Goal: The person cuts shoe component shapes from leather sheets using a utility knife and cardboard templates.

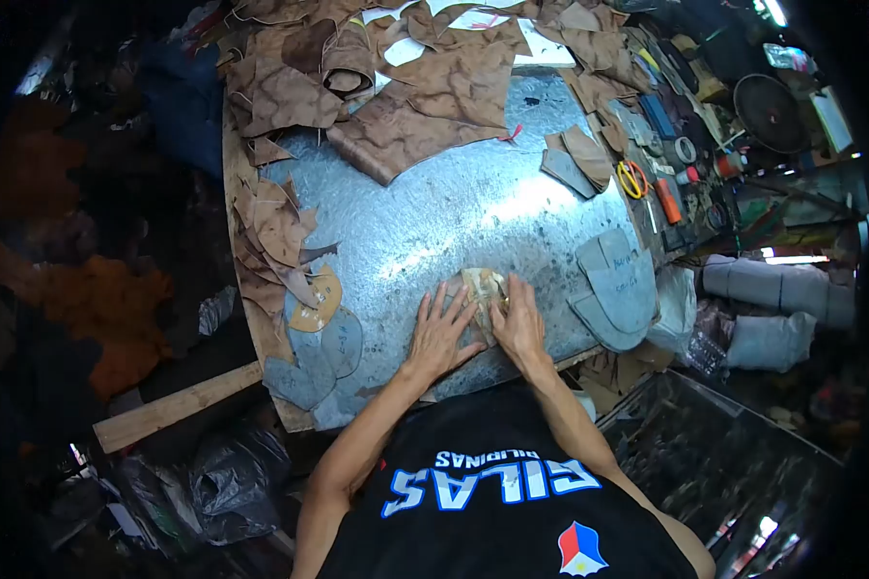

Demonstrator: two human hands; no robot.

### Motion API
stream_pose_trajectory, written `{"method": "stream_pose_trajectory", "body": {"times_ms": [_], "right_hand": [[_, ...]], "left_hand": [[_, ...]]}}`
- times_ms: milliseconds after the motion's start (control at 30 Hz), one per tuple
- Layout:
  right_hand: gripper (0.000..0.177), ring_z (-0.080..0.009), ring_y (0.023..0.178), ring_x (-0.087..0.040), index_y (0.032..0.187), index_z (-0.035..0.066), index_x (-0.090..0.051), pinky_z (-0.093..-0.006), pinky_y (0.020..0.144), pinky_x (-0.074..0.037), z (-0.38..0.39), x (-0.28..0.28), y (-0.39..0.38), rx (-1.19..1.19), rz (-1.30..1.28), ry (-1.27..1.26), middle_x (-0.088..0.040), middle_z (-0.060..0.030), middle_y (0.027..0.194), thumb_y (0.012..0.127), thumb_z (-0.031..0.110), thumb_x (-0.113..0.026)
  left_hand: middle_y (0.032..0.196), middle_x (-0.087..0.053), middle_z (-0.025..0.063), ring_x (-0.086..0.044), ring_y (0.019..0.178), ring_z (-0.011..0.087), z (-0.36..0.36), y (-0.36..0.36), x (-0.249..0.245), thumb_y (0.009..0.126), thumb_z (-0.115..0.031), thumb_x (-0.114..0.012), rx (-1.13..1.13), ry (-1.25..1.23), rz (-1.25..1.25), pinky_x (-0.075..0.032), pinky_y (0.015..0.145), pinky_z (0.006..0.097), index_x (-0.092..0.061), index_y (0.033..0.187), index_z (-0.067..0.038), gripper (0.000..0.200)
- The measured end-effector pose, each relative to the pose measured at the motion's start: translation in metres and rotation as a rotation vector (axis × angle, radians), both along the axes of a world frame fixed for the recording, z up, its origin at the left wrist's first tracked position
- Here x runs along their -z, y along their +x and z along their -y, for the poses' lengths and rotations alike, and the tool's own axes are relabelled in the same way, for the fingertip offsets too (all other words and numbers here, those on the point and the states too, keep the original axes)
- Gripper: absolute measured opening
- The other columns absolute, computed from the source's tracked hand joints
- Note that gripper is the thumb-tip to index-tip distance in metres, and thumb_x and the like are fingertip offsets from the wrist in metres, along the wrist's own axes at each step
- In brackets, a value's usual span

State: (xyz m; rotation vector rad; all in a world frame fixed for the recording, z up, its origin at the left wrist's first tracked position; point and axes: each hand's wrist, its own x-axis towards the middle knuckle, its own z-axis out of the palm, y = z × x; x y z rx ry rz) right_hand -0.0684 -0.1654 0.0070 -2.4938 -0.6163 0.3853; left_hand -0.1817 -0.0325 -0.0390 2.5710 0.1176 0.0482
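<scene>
Head view. Small tan leather piece (480, 286) lying flat on the near part of the metal-sheeted tabletop (434, 212), close to its front edge. Left hand (441, 333) laid flat, fingers spread, fingertips touching the piece's left side. Right hand (518, 323) resting on the piece's right side, fingers pressed together; cannot tell whether anything pinched beneath. Brown leather cuts (425, 106) heaped at the far end, well apart from both hands. Grey pattern pieces (616, 289) near the right hand. Yellow-handled scissors (632, 179) farther right. Leather scraps (275, 236) along the left edge.
</scene>
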Motion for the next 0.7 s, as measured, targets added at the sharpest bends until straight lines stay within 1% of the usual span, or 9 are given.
{"method": "stream_pose_trajectory", "body": {"times_ms": [167, 233, 300, 433, 500, 533, 567, 633, 700], "right_hand": [[0.057, -0.0463, 0.103, -0.061, 0.136, -0.002, -0.045, -0.0498, 0.083, -0.052, 0.007, 0.02, 0.016, -0.034, -0.042, 0.048, -0.055, -0.0292, 0.123, 0.088, 0.022, -0.065], [0.048, -0.0444, 0.098, -0.064, 0.124, -0.005, -0.055, -0.047, 0.081, -0.052, 0.013, 0.039, 0.033, 0.013, -0.091, 0.225, -0.062, -0.0296, 0.111, 0.087, 0.022, -0.066], [0.038, -0.0413, 0.092, -0.067, 0.111, -0.006, -0.063, -0.044, 0.078, -0.052, 0.014, 0.028, 0.05, 0.122, -0.494, 0.228, -0.067, -0.0278, 0.098, 0.085, 0.02, -0.068], [0.033, -0.0393, 0.087, -0.068, 0.106, -0.005, -0.065, -0.0425, 0.077, -0.052, 0.011, 0.006, 0.069, 0.03, -0.511, 0.145, -0.069, -0.025, 0.09, 0.084, 0.02, -0.07], [0.034, -0.0335, 0.086, -0.068, 0.108, -0.004, -0.064, -0.0401, 0.076, -0.052, 0.014, 0.001, 0.09, -0.053, -0.53, 0.191, -0.069, -0.023, 0.093, 0.084, 0.02, -0.07], [0.033, -0.028, 0.086, -0.068, 0.108, -0.003, -0.064, -0.0384, 0.076, -0.052, 0.022, 0.017, 0.105, -0.073, -0.506, 0.378, -0.069, -0.0201, 0.093, 0.085, 0.019, -0.069], [0.031, -0.0244, 0.087, -0.067, 0.108, -0.002, -0.064, -0.0379, 0.077, -0.052, 0.023, -0.004, 0.129, -0.079, -0.479, 0.348, -0.069, -0.0178, 0.093, 0.085, 0.019, -0.068], [0.03, -0.0217, 0.083, -0.065, 0.106, 0.0, -0.064, -0.0362, 0.077, -0.052, 0.033, -0.007, 0.192, -0.058, -0.463, 0.346, -0.069, -0.0132, 0.093, 0.084, 0.019, -0.069], [0.02, -0.0144, 0.081, -0.063, 0.101, 0.006, -0.065, -0.0313, 0.069, -0.052, 0.04, -0.027, 0.265, 0.036, -0.501, 0.353, -0.069, -0.0058, 0.093, 0.085, 0.017, -0.07]], "left_hand": [[0.157, -0.032, 0.0147, -0.018, 0.146, 0.0431, -0.003, -0.001, 0.0, 0.078, -0.052, -0.074, 0.01, -0.001, -0.058, -0.017, 0.116, 0.0588, -0.049, 0.141, -0.01, 0.08], [0.156, -0.032, 0.0152, -0.019, 0.146, 0.0432, 0.003, 0.001, -0.002, 0.078, -0.052, -0.074, 0.058, -0.009, -0.077, -0.017, 0.116, 0.059, -0.049, 0.141, -0.009, 0.08], [0.155, -0.034, 0.0162, -0.02, 0.146, 0.0435, 0.002, 0.002, -0.002, 0.078, -0.051, -0.074, 0.008, 0.036, -0.096, -0.017, 0.116, 0.0594, -0.049, 0.14, -0.008, 0.08], [0.156, -0.033, 0.0165, -0.02, 0.146, 0.0439, 0.001, 0.003, -0.003, 0.077, -0.05, -0.076, 0.006, 0.023, -0.087, -0.016, 0.116, 0.0597, -0.047, 0.141, -0.008, 0.083], [0.156, -0.032, 0.0165, -0.02, 0.145, 0.0442, 0.002, 0.002, -0.003, 0.076, -0.049, -0.077, 0.007, 0.031, -0.1, -0.016, 0.116, 0.0595, -0.044, 0.143, -0.008, 0.085], [0.156, -0.033, 0.014, -0.02, 0.146, 0.0422, 0.003, 0.002, 0.0, 0.074, -0.049, -0.077, -0.011, 0.032, -0.098, -0.015, 0.117, 0.0585, -0.051, 0.139, -0.01, 0.08], [0.156, -0.033, 0.014, -0.02, 0.146, 0.0422, 0.003, 0.002, 0.001, 0.074, -0.049, -0.077, -0.014, 0.026, -0.102, -0.015, 0.117, 0.0585, -0.051, 0.139, -0.01, 0.08], [0.156, -0.033, 0.0138, -0.02, 0.146, 0.0421, 0.003, 0.002, -0.002, 0.074, -0.048, -0.078, -0.006, 0.048, -0.1, -0.015, 0.117, 0.0582, -0.05, 0.139, -0.01, 0.081], [0.156, -0.034, 0.0135, -0.02, 0.146, 0.0419, 0.003, 0.002, -0.003, 0.073, -0.048, -0.078, -0.02, 0.058, -0.101, -0.015, 0.117, 0.0581, -0.05, 0.14, -0.011, 0.081]]}}
